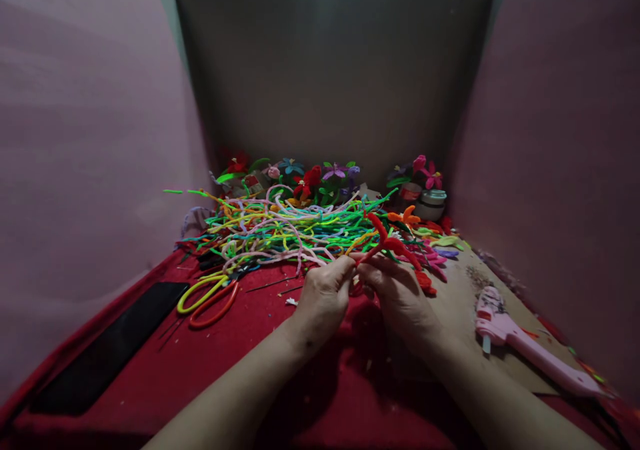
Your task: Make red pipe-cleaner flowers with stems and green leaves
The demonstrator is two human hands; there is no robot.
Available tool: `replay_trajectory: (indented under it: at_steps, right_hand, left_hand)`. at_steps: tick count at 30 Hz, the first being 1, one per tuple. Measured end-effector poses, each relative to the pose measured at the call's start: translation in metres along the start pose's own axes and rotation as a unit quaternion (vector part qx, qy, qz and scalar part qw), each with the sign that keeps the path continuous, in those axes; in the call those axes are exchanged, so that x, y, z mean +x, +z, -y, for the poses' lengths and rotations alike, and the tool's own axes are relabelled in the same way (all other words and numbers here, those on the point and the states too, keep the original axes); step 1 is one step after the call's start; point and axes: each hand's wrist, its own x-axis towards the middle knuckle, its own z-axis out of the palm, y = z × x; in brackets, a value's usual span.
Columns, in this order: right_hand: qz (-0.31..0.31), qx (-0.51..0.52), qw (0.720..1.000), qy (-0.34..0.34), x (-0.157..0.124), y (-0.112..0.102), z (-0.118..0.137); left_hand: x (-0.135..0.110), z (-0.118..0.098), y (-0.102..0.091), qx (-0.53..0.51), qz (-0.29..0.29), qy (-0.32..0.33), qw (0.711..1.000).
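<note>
Red pipe cleaners (383, 240), bent into petal-like loops, rise from between my two hands above the red cloth. My left hand (325, 287) is closed, its thumb and fingers pinching the red piece near its lower end. Close against it, my right hand (397, 293) is closed too, fingers curled round the same red piece. The fingertips meet, so the exact point of grip is partly hidden. Just beyond the hands lies a big heap of loose coloured pipe cleaners (285, 227).
Scissors (210, 300) with yellow and red handles and a black flat object (113, 347) lie on the left. On the right, a pink glue gun (533, 350) rests on a brown board (463, 283). Pipe-cleaner flowers (307, 183) and a jar (431, 205) stand at the back.
</note>
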Motion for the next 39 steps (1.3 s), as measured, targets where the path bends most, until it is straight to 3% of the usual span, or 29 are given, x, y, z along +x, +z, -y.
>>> replay_trajectory:
  at_steps: [4, 9, 15, 19, 21, 23, 26, 28, 31, 39]
  right_hand:
    - [0.010, 0.022, 1.000, -0.009, -0.002, -0.002, 0.006]
    - [0.030, 0.045, 0.998, 0.017, 0.003, -0.006, -0.009]
    - [0.050, 0.153, 0.984, 0.081, 0.008, -0.008, -0.020]
    - [0.065, 0.162, 0.983, 0.054, 0.007, -0.008, -0.018]
    - [0.053, 0.152, 0.986, 0.039, 0.007, -0.009, -0.019]
    - [0.036, 0.137, 0.989, 0.035, 0.007, -0.009, -0.022]
    - [-0.002, 0.105, 0.994, 0.037, 0.006, -0.007, -0.021]
    - [-0.018, 0.095, 0.995, 0.034, 0.005, -0.006, -0.016]
    - [-0.020, 0.088, 0.996, 0.027, 0.004, -0.003, -0.009]
    - [-0.018, 0.123, 0.992, 0.040, 0.005, -0.004, -0.020]
  left_hand:
    - [0.005, -0.009, -0.004, -0.185, 0.029, -0.111, 0.976]
    - [0.009, -0.012, -0.009, -0.370, 0.098, -0.246, 0.890]
    - [0.010, -0.005, -0.016, -0.485, 0.178, -0.288, 0.806]
    - [0.010, -0.003, -0.020, -0.524, 0.241, -0.279, 0.768]
    - [0.010, -0.005, -0.019, -0.488, 0.234, -0.270, 0.796]
    - [0.010, -0.008, -0.015, -0.399, 0.194, -0.246, 0.862]
    - [0.006, -0.009, -0.007, -0.203, 0.103, -0.162, 0.960]
    - [0.003, -0.006, -0.001, -0.069, 0.043, -0.081, 0.993]
    - [-0.001, 0.000, 0.004, 0.062, -0.006, 0.015, 0.998]
    - [-0.004, 0.003, 0.008, 0.118, -0.019, 0.024, 0.993]
